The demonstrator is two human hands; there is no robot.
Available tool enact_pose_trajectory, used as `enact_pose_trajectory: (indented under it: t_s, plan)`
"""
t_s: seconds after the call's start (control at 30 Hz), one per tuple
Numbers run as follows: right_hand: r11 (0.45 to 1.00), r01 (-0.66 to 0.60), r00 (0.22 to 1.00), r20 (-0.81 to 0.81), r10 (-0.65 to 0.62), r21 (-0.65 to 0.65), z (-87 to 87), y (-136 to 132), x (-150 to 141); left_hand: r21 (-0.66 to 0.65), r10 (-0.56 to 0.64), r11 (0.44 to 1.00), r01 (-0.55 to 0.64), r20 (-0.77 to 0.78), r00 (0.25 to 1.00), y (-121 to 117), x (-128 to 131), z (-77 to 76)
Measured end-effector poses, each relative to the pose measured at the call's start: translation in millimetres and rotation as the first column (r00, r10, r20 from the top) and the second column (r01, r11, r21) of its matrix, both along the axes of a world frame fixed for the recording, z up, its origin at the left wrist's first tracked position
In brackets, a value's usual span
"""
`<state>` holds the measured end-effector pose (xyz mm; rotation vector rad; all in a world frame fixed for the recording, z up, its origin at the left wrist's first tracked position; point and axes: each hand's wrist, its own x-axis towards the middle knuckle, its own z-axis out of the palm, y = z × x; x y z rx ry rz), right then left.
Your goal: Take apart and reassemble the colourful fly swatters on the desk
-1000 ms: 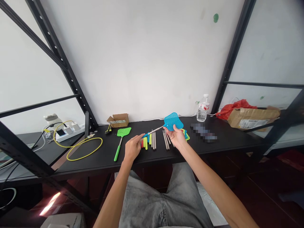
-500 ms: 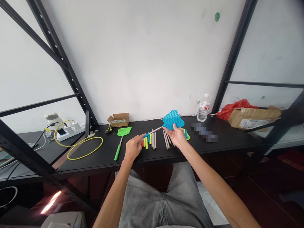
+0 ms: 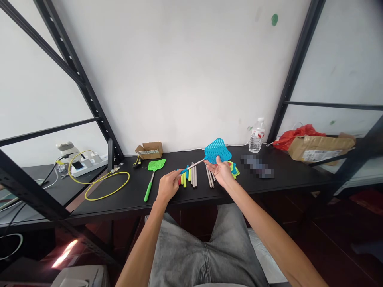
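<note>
Both my hands hold a blue plastic fly swatter (image 3: 218,151) up above the black tabletop (image 3: 128,199). My right hand (image 3: 220,171) pinches it at the base of the mesh head. My left hand (image 3: 169,185) has its fingers on the blue grip end of the metal shaft (image 3: 193,166). Below and between my hands lie several metal tubes (image 3: 194,176) and coloured handle pieces (image 3: 184,180). A green fly swatter (image 3: 153,177) lies left of my left hand. Beyond my right hand sits a stack of coloured swatter heads (image 3: 233,170).
A small cardboard box (image 3: 149,150) and a coiled yellow cable (image 3: 107,185) lie at the left. A water bottle (image 3: 256,136) stands at the back, with a blurred patch (image 3: 257,166) in front. A brown parcel (image 3: 320,148) and red bag (image 3: 298,136) sit at the right.
My right hand has shifted slightly left with the swatter head, showing more of the stack of coloured heads. My left hand stays on the grip.
</note>
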<state>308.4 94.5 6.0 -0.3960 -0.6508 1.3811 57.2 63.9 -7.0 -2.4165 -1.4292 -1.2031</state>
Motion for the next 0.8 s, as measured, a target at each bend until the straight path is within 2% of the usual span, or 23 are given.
enact_pose_trajectory:
  t_s: [0.53, 0.67, 0.8]
  plan:
    - [0.988, 0.152, 0.974, 0.176, -0.144, -0.035, -4.8, 2, -5, 0.002, -0.019, 1.0, 0.019, 0.001, 1.0, 3, 0, -2.0]
    - [0.991, 0.132, 0.972, 0.2, -0.125, -0.02, -5.4, 2, -5, -0.02, 0.032, 0.999, -0.032, -0.02, 0.999, -1, 4, 0.6]
    - [0.998, 0.059, 0.963, 0.261, -0.062, 0.021, -6.4, 1, -9, -0.079, 0.08, 0.993, -0.092, -0.139, 0.987, -9, 13, 5.9]
